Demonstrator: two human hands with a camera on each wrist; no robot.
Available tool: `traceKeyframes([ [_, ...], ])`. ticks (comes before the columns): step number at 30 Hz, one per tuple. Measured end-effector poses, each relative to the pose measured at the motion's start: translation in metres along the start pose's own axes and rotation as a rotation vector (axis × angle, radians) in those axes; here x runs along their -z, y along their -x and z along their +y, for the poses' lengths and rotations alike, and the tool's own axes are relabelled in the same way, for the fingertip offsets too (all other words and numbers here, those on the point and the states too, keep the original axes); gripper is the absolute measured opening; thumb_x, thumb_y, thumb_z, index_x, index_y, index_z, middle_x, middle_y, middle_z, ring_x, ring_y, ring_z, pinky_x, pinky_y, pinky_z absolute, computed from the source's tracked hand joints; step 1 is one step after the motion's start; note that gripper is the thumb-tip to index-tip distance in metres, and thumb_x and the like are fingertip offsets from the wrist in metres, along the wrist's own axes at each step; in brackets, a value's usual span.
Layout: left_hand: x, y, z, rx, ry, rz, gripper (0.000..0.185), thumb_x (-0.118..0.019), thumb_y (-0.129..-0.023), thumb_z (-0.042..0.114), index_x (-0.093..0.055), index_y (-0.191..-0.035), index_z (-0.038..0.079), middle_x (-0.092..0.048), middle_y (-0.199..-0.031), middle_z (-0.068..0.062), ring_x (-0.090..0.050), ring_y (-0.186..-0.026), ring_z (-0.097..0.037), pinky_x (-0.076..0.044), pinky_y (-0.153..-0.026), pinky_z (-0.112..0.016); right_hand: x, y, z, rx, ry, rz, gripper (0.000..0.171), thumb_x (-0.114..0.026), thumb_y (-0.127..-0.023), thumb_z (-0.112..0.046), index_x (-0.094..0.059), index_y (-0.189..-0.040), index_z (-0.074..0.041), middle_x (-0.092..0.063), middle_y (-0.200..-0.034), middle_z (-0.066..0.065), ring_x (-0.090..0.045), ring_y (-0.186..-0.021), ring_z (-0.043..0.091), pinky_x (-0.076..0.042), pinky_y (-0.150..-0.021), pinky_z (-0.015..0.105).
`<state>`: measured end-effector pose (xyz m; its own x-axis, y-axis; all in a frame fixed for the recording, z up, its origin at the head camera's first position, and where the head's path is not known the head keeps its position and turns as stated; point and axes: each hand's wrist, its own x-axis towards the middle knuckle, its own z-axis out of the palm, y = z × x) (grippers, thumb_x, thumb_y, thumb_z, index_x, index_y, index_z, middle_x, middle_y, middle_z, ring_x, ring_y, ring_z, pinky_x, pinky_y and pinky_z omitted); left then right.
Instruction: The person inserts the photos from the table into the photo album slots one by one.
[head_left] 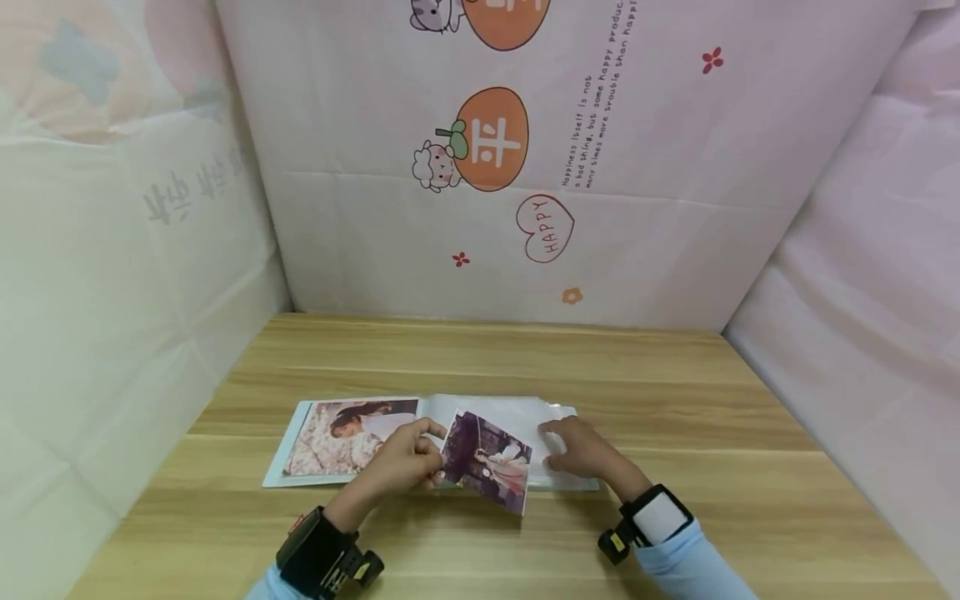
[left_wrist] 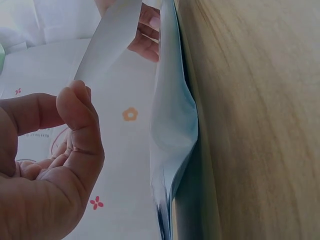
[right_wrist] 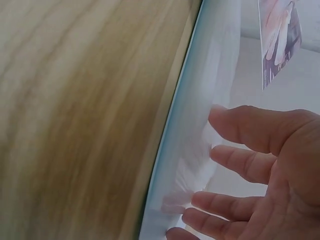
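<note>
My left hand [head_left: 408,456] pinches a photo print [head_left: 487,462] by its left edge, between thumb and finger. The print is tilted above the right page of an open photo album [head_left: 273,477]. In the left wrist view the print's white back [left_wrist: 112,37] rises from the fingertips. With fingers spread, my right hand [head_left: 583,450] rests its fingertips on the album's clear sleeve page [right_wrist: 200,125]. Under the left page's sleeve lies another photo [head_left: 311,442], pink and pale, partly covered by my left hand.
The album lies on a wood-grain table [head_left: 480,358]. A white printed cloth [head_left: 360,242] stands behind it, and further white cloth walls rise at the left and right. Both wrists wear black camera straps [head_left: 322,550].
</note>
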<state>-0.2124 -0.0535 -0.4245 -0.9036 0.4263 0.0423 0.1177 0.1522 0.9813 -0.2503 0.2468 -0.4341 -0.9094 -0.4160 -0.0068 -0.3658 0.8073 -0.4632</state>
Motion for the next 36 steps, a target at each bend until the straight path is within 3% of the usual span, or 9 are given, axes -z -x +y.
traceKeyframes([
  [10,0.024,0.002,-0.003,-0.005,-0.029,0.082,0.031,-0.05,-0.085,-0.005,-0.045,-0.115,-0.009,-0.06,-0.069,-0.009,-0.062,-0.061,-0.03,-0.052,-0.053,-0.032,0.0,0.001,0.005,0.008,0.018,-0.003,0.047,-0.074,-0.076,-0.009,-0.058,-0.119,0.002,-0.055,-0.112,0.02,-0.048,-0.105,0.036,-0.038,-0.088,0.049],
  [17,0.051,0.009,-0.002,0.1,-0.009,0.238,0.032,-0.05,-0.085,-0.004,-0.045,-0.117,-0.005,-0.059,-0.069,-0.011,-0.057,-0.055,-0.024,-0.049,-0.049,-0.034,0.0,0.0,0.007,0.048,0.015,0.004,0.047,-0.074,-0.076,-0.009,-0.058,-0.118,0.004,-0.055,-0.11,0.02,-0.048,-0.104,0.036,-0.038,-0.086,0.05],
  [21,0.067,0.014,-0.003,0.122,-0.042,0.32,0.032,-0.051,-0.085,-0.004,-0.045,-0.117,-0.006,-0.059,-0.069,-0.011,-0.057,-0.056,-0.023,-0.051,-0.053,-0.035,0.001,0.001,0.009,0.053,0.019,0.005,0.046,-0.074,-0.076,-0.01,-0.058,-0.118,0.003,-0.055,-0.112,0.02,-0.047,-0.105,0.037,-0.038,-0.086,0.05],
  [28,0.085,0.021,-0.003,0.123,-0.06,0.386,0.027,-0.05,-0.083,-0.005,-0.045,-0.11,-0.006,-0.058,-0.069,-0.009,-0.057,-0.058,-0.019,-0.051,-0.054,-0.031,0.004,0.0,0.009,0.045,0.03,0.013,0.046,-0.074,-0.076,-0.011,-0.058,-0.118,0.002,-0.055,-0.112,0.019,-0.048,-0.104,0.035,-0.038,-0.086,0.049],
  [36,0.09,0.031,-0.008,0.161,-0.036,0.419,0.024,-0.049,-0.082,-0.004,-0.044,-0.106,-0.007,-0.056,-0.064,-0.008,-0.052,-0.051,-0.013,-0.047,-0.048,-0.025,0.001,0.003,0.009,0.049,0.022,0.005,0.046,-0.074,-0.076,-0.009,-0.058,-0.118,0.002,-0.055,-0.112,0.018,-0.047,-0.104,0.035,-0.038,-0.086,0.05],
])
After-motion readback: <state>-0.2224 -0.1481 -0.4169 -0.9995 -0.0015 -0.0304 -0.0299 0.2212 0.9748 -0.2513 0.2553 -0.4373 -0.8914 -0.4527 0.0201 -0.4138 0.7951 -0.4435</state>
